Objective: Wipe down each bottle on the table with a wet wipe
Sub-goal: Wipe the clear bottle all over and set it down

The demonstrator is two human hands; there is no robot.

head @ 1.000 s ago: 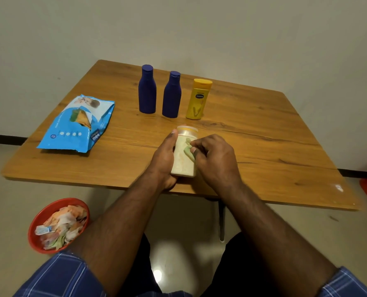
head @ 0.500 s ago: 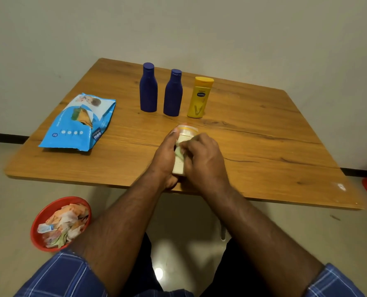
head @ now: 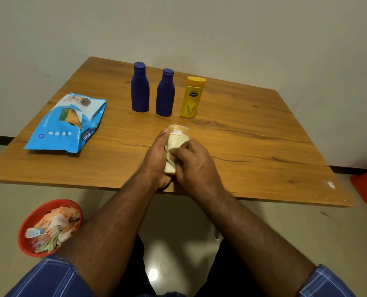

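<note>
Two hands meet at the centre of the frame on one cream bottle (head: 176, 144), which stands near the surface's (head: 253, 159) near edge, its long axis tilted slightly away toward the top of the frame. The left hand (head: 157, 155) wraps the bottle's left flank; the right hand (head: 196, 162) pinches a pale wet wipe (head: 171, 156) against its front. Three bottles wait above centre (two blue (head: 140, 87) (head: 165, 93), one yellow (head: 192, 97)), a reach further from both hands.
</note>
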